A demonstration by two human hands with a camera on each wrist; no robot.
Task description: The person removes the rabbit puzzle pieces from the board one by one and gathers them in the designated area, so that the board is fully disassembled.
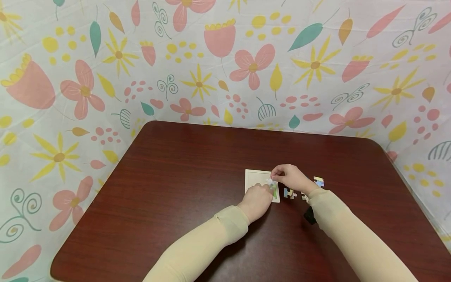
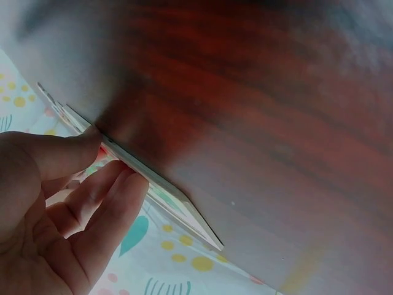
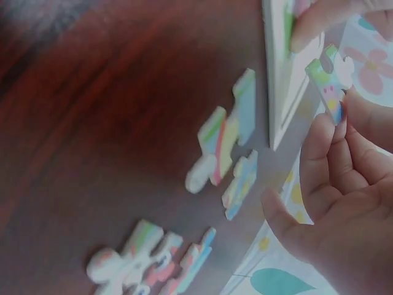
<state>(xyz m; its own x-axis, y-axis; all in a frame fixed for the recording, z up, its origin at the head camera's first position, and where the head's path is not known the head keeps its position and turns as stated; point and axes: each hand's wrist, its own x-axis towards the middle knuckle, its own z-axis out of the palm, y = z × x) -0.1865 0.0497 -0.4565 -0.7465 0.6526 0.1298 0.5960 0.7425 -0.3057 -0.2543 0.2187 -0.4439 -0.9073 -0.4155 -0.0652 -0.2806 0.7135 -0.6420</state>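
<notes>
My right hand (image 1: 289,177) pinches a jigsaw piece (image 3: 330,86) between thumb and fingers; the piece is green, white and pink with a rounded tab. It is raised over the right part of a shallow pale puzzle tray (image 1: 251,174). On the tray's near side rests my left hand (image 1: 258,200). In the left wrist view its thumb and fingertips (image 2: 136,184) touch the tray near the rim. Green and pink printing shows inside the tray beside the left fingers, but the hand hides much of it.
Several loose jigsaw pieces (image 1: 289,193) lie on the dark wooden table (image 1: 183,164) right of the tray, some partly hidden by the right wrist. A small black object (image 1: 310,215) shows beneath the right cuff. Behind the table hangs a flower-patterned cloth (image 1: 218,78).
</notes>
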